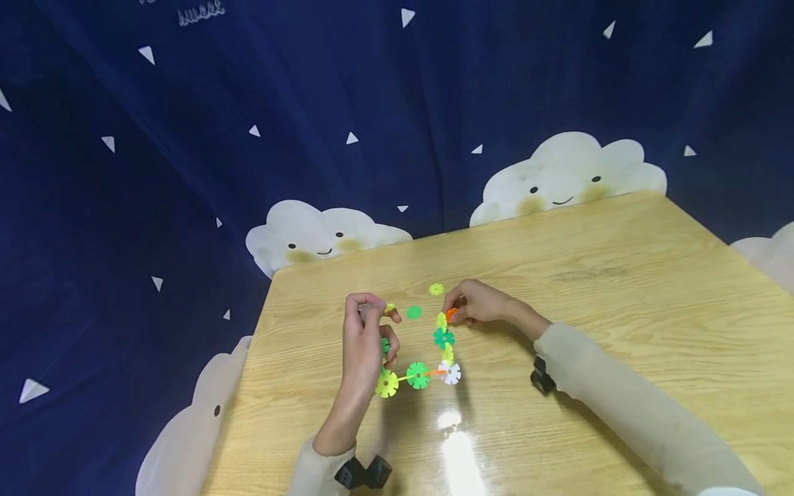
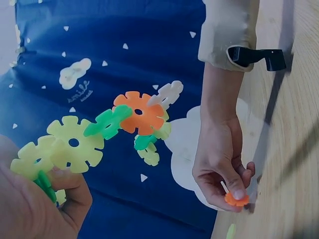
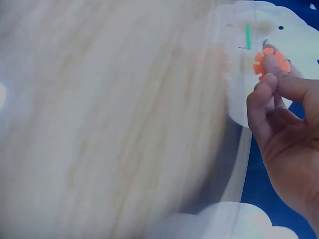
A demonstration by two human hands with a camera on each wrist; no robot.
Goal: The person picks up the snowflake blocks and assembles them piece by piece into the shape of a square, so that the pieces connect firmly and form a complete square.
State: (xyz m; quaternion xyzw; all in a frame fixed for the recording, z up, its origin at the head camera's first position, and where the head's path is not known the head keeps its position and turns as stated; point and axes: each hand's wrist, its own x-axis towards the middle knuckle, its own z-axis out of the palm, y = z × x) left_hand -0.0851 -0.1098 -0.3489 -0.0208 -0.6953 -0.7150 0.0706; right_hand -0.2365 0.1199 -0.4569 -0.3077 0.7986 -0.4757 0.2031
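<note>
My left hand (image 1: 362,344) grips one end of a linked chain of notched plastic discs. In the left wrist view the chain runs out from that hand through a yellow disc (image 2: 75,143), a green disc (image 2: 109,122), an orange disc (image 2: 138,112) and a white disc (image 2: 170,93), then bends back through smaller-looking green and yellow discs. Between thumb and fingers, my right hand (image 1: 480,303) pinches a single orange disc (image 3: 273,64). That disc is apart from the chain in the left wrist view. My left palm and fingers hide part of the chain's near end.
On the wooden table (image 1: 589,275) lie a loose green disc (image 1: 414,312) and, beyond it, a loose yellow disc (image 1: 437,289). A dark blue curtain (image 1: 347,83) with clouds and white triangles hangs behind the table. Both wrists carry black camera mounts.
</note>
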